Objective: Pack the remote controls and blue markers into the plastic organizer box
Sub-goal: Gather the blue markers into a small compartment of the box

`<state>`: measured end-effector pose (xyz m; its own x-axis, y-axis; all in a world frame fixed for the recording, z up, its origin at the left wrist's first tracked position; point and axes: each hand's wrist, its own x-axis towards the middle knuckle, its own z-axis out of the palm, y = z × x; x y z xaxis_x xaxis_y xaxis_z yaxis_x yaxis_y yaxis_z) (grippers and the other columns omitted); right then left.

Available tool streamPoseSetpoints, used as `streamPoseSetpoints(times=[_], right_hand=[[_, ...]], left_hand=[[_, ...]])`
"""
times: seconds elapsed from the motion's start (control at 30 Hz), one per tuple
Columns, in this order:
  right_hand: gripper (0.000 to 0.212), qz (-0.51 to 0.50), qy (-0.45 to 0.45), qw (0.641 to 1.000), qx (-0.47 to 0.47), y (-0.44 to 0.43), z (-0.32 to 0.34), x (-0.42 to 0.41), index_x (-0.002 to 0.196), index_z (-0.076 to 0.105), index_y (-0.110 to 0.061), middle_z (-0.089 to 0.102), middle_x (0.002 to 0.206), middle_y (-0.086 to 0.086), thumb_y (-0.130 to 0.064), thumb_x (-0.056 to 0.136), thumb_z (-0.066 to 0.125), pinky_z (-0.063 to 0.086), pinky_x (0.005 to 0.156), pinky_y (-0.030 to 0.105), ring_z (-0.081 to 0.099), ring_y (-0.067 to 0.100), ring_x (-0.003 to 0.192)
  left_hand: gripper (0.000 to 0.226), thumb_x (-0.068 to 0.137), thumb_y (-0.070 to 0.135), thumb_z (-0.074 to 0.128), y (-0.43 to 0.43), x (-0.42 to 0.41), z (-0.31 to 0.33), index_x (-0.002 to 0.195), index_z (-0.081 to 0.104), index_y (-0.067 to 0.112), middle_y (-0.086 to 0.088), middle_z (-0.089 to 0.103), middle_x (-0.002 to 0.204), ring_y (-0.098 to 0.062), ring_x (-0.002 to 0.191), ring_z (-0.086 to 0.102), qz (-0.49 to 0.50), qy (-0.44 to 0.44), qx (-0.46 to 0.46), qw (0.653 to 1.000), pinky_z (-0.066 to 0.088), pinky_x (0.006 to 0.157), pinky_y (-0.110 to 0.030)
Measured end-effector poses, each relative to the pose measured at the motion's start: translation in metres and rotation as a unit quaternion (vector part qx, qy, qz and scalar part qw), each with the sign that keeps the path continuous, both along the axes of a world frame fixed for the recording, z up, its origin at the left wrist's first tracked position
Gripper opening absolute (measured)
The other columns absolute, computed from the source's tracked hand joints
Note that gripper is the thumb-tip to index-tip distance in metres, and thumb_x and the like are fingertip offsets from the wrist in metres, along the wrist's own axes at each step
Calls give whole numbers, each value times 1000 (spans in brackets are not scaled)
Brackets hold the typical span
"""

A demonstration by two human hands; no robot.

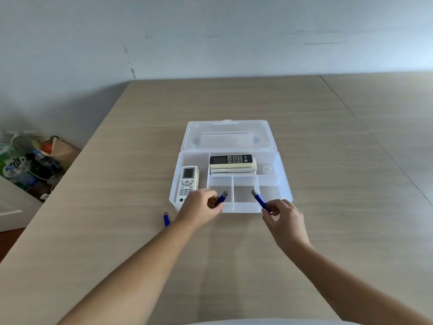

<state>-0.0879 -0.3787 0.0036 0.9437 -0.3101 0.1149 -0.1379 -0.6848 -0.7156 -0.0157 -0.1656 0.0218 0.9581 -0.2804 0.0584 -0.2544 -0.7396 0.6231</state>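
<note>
The clear plastic organizer box (284, 181) lies open on the table, lid (228, 134) folded back. A white remote (187, 182) rests in its left compartment. A stack of remotes with a black-faced one on top (232, 161) fills the rear compartment. My left hand (201, 207) holds a blue marker (221, 198) over the front-left small compartment. My right hand (284, 218) holds another blue marker (259, 200), tip pointing over the middle small compartment. A third blue marker (166, 219) lies on the table left of my left wrist, partly hidden.
The wooden table (234, 102) runs back to a pale wall, with a seam along its right side. Off the table's left edge, bags with bottles and clutter (30, 160) sit on the floor beside a white cabinet (14, 207).
</note>
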Motion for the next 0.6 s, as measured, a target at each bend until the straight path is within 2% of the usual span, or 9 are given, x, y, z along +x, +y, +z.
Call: streamPoseSetpoints(times=[0.07, 0.17, 0.23, 0.33, 0.47, 0.57, 0.6], right_hand=[[4, -38, -19, 999, -4, -21, 21, 20, 82, 68, -15, 61, 79, -3, -14, 80, 65, 32, 63, 10, 53, 8, 70], [10, -70, 14, 997, -32, -51, 42, 50, 85, 70, -11, 62, 84, 4, -13, 81, 61, 38, 68, 26, 55, 22, 79], [16, -55, 57, 993, -93, -63, 45, 65, 86, 72, -8, 63, 86, 8, -10, 80, 57, 41, 65, 29, 56, 27, 81], [21, -4, 121, 975, -185, -67, 38, 80, 87, 72, -8, 62, 86, 6, -9, 79, 53, 40, 63, 28, 57, 27, 90], [22, 86, 143, 924, -344, -65, 17, 95, 91, 73, -17, 61, 102, 1, -15, 81, 53, 37, 84, 27, 47, 22, 104], [19, 122, 145, 905, -380, -62, 6, 104, 92, 74, -21, 52, 115, -1, -19, 82, 57, 31, 92, 31, 39, 22, 111], [18, 128, 156, 903, -379, -62, 2, 106, 89, 75, -22, 49, 125, 0, -18, 81, 59, 28, 96, 34, 35, 23, 118]], left_hand=[[13, 76, 21, 70, -28, 16, 22, 73, 67, 9, -4, 68, 71, -17, 64, 54, -7, -18, -35, 999, 41, 60, -25], [7, 75, 19, 69, -72, 36, 43, 78, 66, 13, 1, 69, 69, -14, 63, 59, -22, -24, -76, 997, 46, 61, -22], [9, 75, 19, 68, -95, 47, 46, 78, 63, 11, 0, 71, 71, -18, 67, 65, -30, -10, -62, 998, 51, 63, -25], [12, 76, 16, 65, -116, 57, 38, 81, 64, 5, -9, 75, 78, -25, 77, 69, -52, 32, -31, 998, 56, 73, -38], [10, 76, 16, 65, -129, 63, 22, 77, 64, 6, -13, 74, 81, -30, 81, 67, -60, 52, -5, 997, 55, 73, -39], [11, 75, 16, 66, -134, 67, 12, 79, 67, 6, -14, 73, 81, -30, 82, 65, -58, 67, -7, 996, 54, 73, -39], [11, 75, 16, 67, -135, 69, 9, 79, 68, 7, -14, 73, 81, -30, 82, 65, -59, 67, -5, 996, 54, 73, -38]])
